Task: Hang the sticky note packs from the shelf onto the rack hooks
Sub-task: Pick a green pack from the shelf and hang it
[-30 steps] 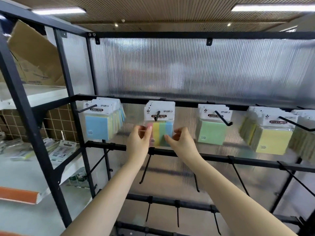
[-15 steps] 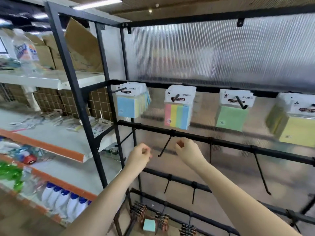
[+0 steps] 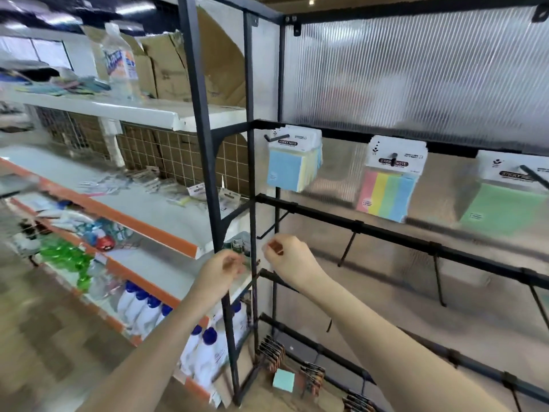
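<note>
Both forearms reach in from the lower edge. The left hand (image 3: pixel 221 270) is raised in front of the rack's front post, fingers loosely curled, holding nothing. The right hand (image 3: pixel 289 258) sits just beside it, a little higher, fingers likewise curled inward with nothing between them; it lies below the second bar of the rack (image 3: pixel 208 120) and near an empty hook (image 3: pixel 271 228). The two hands are close but apart. Motion blur softens both.

Low down inside the rack, a small pale-green pad (image 3: pixel 283 381) lies among dark clipped bundles (image 3: pixel 271 352) near the floor.

Behind the hands, the rack's middle and lower bars carry bare black hooks. On the upper bar three sets of packs hang, each on its own hook: a blue pack (image 3: pixel 286 169) at the left, with more packs behind it; a striped pack (image 3: pixel 386 197) of pink, yellow, green and blue in the middle; a green pack (image 3: pixel 505 208) at the right, partly cut by the frame edge. All hang in front of a ribbed translucent panel (image 3: pixel 416 75).

To the left, the shelf (image 3: pixel 166 215) with an orange edge holds further packs (image 3: pixel 197 190), lying flat and scattered towards its back; their colours cannot be made out. The tier below holds white bottles (image 3: pixel 142 307) with blue caps. The top tier carries a clear bottle (image 3: pixel 120 63) and cardboard boxes (image 3: pixel 178 66).
</note>
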